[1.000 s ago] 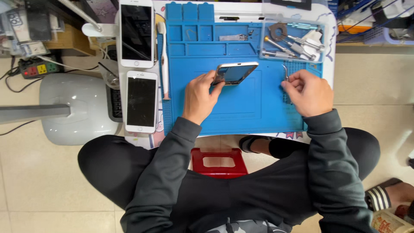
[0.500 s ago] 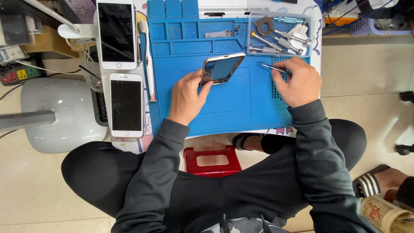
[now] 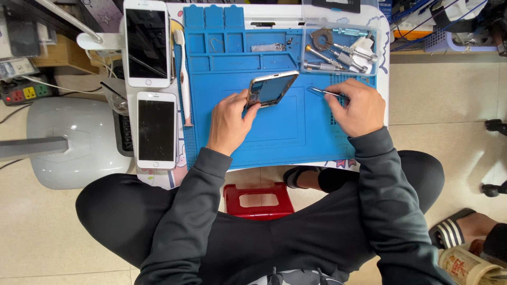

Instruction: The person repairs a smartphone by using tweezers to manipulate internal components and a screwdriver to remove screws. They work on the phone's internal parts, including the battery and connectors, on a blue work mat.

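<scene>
My left hand (image 3: 230, 120) grips the lower corner of a smartphone (image 3: 272, 88) and holds it tilted above the blue repair mat (image 3: 274, 137). The phone's dark screen faces up and its metal frame catches the light. My right hand (image 3: 355, 107) rests on the mat to the right of the phone and pinches thin metal tweezers (image 3: 323, 92), their tip pointing left toward the phone. A small gap separates the tweezer tip from the phone.
Two white phones (image 3: 147, 42) (image 3: 156, 129) lie left of the mat, the lower one cracked. A tray with several screwdrivers (image 3: 338, 54) sits at the mat's top right. A white tool (image 3: 182, 74) lies along the mat's left edge. A red stool (image 3: 259, 199) stands between my legs.
My right hand has lifted the tweezers off the mat's right side and brought them left toward the phone. The left hand keeps holding the phone tilted.
</scene>
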